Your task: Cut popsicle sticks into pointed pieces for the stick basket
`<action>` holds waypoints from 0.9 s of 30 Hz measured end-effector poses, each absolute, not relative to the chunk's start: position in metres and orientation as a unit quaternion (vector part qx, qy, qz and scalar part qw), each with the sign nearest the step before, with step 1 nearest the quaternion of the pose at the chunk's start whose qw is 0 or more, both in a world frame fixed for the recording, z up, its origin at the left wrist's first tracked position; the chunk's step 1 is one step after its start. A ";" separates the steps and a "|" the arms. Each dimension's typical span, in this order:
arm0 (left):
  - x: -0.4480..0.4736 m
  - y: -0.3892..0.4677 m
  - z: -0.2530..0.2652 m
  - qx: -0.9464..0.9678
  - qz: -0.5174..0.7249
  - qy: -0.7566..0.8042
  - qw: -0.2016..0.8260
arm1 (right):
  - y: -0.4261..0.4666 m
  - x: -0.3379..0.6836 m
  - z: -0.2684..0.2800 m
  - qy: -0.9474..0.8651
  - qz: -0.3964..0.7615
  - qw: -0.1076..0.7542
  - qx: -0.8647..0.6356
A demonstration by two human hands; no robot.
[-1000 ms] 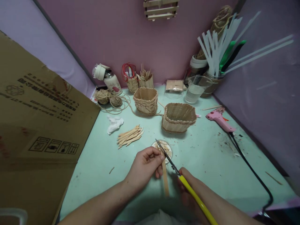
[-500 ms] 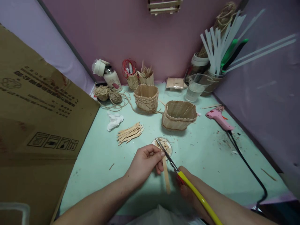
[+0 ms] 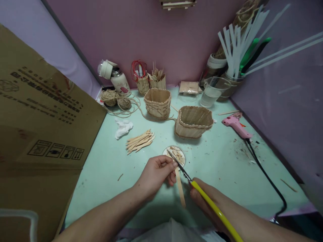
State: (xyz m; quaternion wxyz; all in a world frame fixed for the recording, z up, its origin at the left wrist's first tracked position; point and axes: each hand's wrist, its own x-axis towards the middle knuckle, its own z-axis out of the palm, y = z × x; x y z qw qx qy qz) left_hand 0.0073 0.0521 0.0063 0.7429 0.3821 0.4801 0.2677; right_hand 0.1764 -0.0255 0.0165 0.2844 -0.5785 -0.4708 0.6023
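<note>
Pinched between the thumb and fingers of my left hand [image 3: 157, 173] is a flat wooden stick [image 3: 180, 188], its lower end hanging toward me. My right hand [image 3: 205, 195] is closed around yellow-handled scissors [image 3: 186, 174], whose blades lie close together at the stick's upper end. Under the blade tips sits a small round dish [image 3: 183, 160] with wooden offcuts [image 3: 176, 151] in it. To the left lies a pile of wooden sticks with pointed ends [image 3: 140, 141]. Behind the dish stand two baskets made of wooden sticks, a larger one [image 3: 193, 125] and a smaller one [image 3: 157, 105].
A pink glue gun [image 3: 237, 126] with a black cord lies at right. Twine balls [image 3: 111, 98], a bottle [image 3: 120, 80] and a crumpled white tissue [image 3: 123, 127] are at left. A plastic cup of liquid [image 3: 211, 94] stands at back right. A cardboard box [image 3: 50, 134] walls the left side.
The scissor blades have come closer together at the stick, and the stick's lower end has swung slightly right. The view has shifted a little.
</note>
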 end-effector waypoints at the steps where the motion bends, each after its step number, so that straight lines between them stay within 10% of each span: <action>1: 0.007 0.052 0.007 0.380 0.267 0.481 0.744 | -0.026 0.176 0.014 -0.453 0.623 0.271 -0.577; 27: 0.008 0.046 -0.002 0.349 0.212 0.498 0.766 | -0.026 0.184 0.007 -0.374 0.712 0.131 -0.579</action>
